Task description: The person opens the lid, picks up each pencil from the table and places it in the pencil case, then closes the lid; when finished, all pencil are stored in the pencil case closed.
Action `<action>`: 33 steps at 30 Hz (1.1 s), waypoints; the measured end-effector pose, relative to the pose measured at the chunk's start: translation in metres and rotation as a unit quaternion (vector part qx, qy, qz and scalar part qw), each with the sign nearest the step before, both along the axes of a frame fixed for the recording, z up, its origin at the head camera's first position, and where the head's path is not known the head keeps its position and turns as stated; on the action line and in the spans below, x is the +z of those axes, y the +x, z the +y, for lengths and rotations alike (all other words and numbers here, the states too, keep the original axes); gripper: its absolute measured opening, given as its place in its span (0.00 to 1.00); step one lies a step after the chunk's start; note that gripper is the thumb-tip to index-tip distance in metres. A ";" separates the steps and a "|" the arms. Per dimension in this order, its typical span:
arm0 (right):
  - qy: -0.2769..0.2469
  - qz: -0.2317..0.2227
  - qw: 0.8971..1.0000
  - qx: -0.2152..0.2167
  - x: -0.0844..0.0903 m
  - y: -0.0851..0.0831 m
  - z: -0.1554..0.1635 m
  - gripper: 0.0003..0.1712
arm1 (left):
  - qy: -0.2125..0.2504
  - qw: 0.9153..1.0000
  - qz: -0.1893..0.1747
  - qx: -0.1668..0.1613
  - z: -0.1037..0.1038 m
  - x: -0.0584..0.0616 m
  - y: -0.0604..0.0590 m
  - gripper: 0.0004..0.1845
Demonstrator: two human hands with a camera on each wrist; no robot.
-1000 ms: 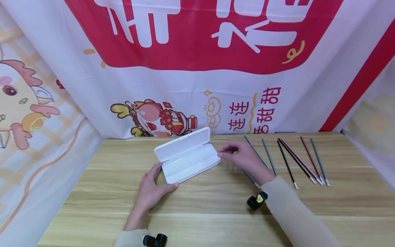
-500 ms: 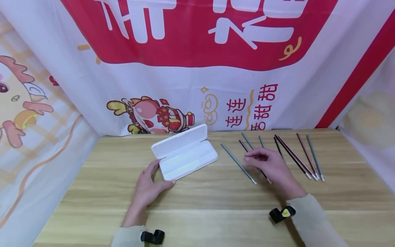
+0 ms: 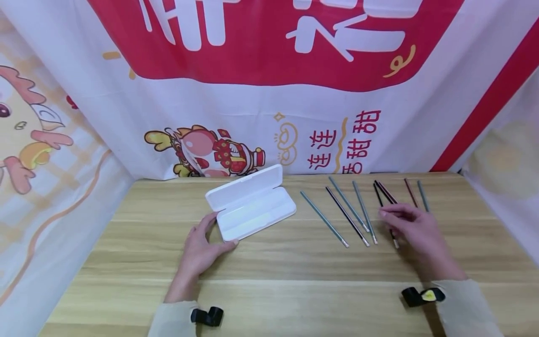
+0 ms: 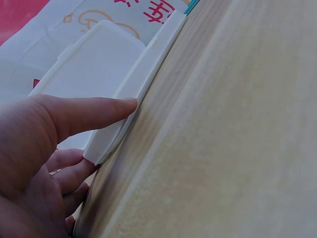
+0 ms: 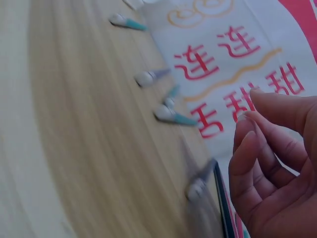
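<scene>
A white pencil case [image 3: 274,216] lies on the wooden table with its lid [image 3: 246,188] raised and nothing inside. My left hand [image 3: 201,248] holds its left end. In the left wrist view the thumb [image 4: 96,115] rests along the front edge and the fingers [image 4: 74,176] are at the corner. To the right, my right hand [image 3: 414,230] hovers over a black pencil [image 3: 378,194], partly hiding it. Thumb and fingertips are bent toward each other with a gap, nothing between them in the right wrist view. Left of it lie teal pencils [image 3: 324,219] and a dark pencil [image 3: 347,216].
Beyond the right hand, the ends of a reddish pencil [image 3: 411,192] and another teal pencil [image 3: 423,195] show. A printed white and red cloth [image 3: 248,107] hangs along the table's back edge. Bare wooden tabletop [image 3: 294,281] stretches in front of the case.
My right hand has moved from the case's right end rightward across the pencils, uncovering those on the left. The left hand stays on the case.
</scene>
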State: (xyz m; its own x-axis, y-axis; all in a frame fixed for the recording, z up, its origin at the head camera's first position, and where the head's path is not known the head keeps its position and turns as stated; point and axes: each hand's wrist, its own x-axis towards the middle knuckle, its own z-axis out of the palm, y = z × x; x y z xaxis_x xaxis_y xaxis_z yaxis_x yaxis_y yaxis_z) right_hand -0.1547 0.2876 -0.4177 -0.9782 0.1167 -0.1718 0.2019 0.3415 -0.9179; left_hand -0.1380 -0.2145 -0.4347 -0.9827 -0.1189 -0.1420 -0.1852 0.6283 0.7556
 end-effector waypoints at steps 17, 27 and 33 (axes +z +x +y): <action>-0.252 -0.023 0.959 -0.127 -0.014 0.007 0.077 0.06 | -0.001 1.000 -0.009 0.000 0.000 0.001 0.001 0.55; -0.102 -0.067 0.973 -0.194 -0.013 0.008 0.092 0.04 | 0.003 1.000 -0.012 0.002 0.000 0.001 -0.001 0.55; -0.098 -0.082 0.972 -0.196 -0.012 0.013 0.099 0.06 | 0.005 1.000 -0.010 0.001 0.001 0.000 -0.001 0.54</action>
